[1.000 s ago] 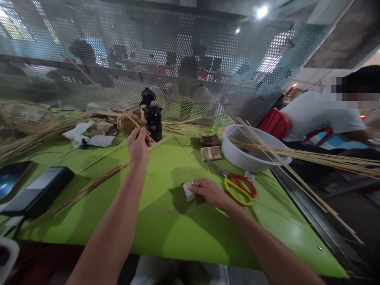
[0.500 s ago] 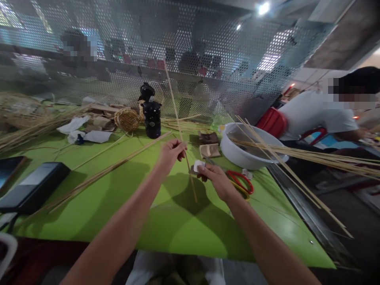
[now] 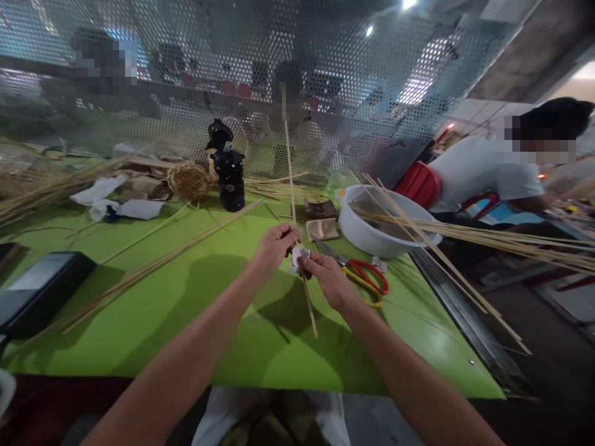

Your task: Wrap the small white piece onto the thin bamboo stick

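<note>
The bamboo strip stands nearly upright over the green table, its top reaching up against the perforated screen and its lower end hanging just above the tabletop in front of me. Going from the left, my left hand is closed around the strip in a pinch, thumb and fingers holding it steady at about the middle. Just beside it, my right hand pinches a small white pad that sits pressed against the strip, so the two hands all but touch.

I judge the step in hand to be rubbing or smoothing the strip with the pad (whether it is sandpaper or cloth I cannot tell). The next move would call for a firm hold on the left while the pad slides along the length, kept square to the strip so it does not bend.

The strip looks thin, pale and straight, and likely springy. Farther right, red-and-yellow scissors lie on the table near a white basin that holds more strips.
</note>
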`<state>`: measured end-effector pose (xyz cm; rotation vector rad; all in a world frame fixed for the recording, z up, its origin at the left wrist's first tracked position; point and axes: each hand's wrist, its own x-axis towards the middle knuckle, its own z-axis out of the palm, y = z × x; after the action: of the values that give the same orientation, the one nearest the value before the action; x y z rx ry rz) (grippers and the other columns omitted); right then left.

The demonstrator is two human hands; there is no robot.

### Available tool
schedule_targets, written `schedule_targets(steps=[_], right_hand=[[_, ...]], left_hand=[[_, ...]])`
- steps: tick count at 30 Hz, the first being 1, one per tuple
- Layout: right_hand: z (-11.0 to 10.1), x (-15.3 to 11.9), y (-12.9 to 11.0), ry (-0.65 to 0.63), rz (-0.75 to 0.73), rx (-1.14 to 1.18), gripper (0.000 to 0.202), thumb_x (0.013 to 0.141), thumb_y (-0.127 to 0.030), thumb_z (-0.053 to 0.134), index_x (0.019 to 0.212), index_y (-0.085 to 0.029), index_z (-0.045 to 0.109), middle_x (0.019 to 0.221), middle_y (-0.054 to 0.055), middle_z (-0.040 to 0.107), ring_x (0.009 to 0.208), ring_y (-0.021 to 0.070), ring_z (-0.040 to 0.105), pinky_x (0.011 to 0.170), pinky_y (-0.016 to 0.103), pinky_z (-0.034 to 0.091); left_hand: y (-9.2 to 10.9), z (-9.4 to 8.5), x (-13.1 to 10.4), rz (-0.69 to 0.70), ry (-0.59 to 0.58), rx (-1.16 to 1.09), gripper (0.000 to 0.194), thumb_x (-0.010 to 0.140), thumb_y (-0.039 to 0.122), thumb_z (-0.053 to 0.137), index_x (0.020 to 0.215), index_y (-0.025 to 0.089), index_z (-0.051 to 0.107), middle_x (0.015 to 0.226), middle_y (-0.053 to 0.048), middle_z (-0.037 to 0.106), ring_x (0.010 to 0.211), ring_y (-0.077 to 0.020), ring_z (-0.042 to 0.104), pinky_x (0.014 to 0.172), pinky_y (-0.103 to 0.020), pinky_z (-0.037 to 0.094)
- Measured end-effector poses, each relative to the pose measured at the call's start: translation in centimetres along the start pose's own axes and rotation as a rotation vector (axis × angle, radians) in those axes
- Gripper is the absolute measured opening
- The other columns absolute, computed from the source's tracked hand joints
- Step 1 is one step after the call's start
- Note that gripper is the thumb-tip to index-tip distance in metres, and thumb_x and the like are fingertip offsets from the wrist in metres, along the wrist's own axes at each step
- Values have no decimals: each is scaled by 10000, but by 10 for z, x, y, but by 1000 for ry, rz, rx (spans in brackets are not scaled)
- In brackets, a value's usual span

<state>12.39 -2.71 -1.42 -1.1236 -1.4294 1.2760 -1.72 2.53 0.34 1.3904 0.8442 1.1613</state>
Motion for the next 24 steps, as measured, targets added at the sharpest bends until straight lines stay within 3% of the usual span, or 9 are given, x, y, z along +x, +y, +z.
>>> schedule_targets(steps=[8, 17, 24], right_hand=[[-1, -1, 1, -4, -98, -222, 364, 875, -497, 519, 673, -199, 570, 632, -10, 502, 599, 139, 410, 578, 267, 298], [3, -1, 2, 34, -79, -226, 309, 871, -420, 527, 680, -191, 609, 634, 0, 552, 599, 145, 454, 587, 270, 316], [9, -5, 10, -23, -41, -171, 339, 852, -485, 552, 708, -187, 628, 627, -11, 527, 584, 136, 431, 577, 264, 303]], left_hand=[[0, 3, -2, 42, 79, 55, 285, 798, 370, 616, 615, 182, 505, 531, 51, 400, 471, -75, 354, 462, -215, 283], [-3, 2, -1, 75, 90, 76, 292, 814, 370, 608, 616, 180, 509, 533, 49, 413, 478, -78, 361, 469, -219, 288], [-2, -11, 7, 96, 172, 90, 266, 820, 376, 613, 644, 185, 553, 521, 42, 459, 468, -79, 391, 480, -215, 317]])
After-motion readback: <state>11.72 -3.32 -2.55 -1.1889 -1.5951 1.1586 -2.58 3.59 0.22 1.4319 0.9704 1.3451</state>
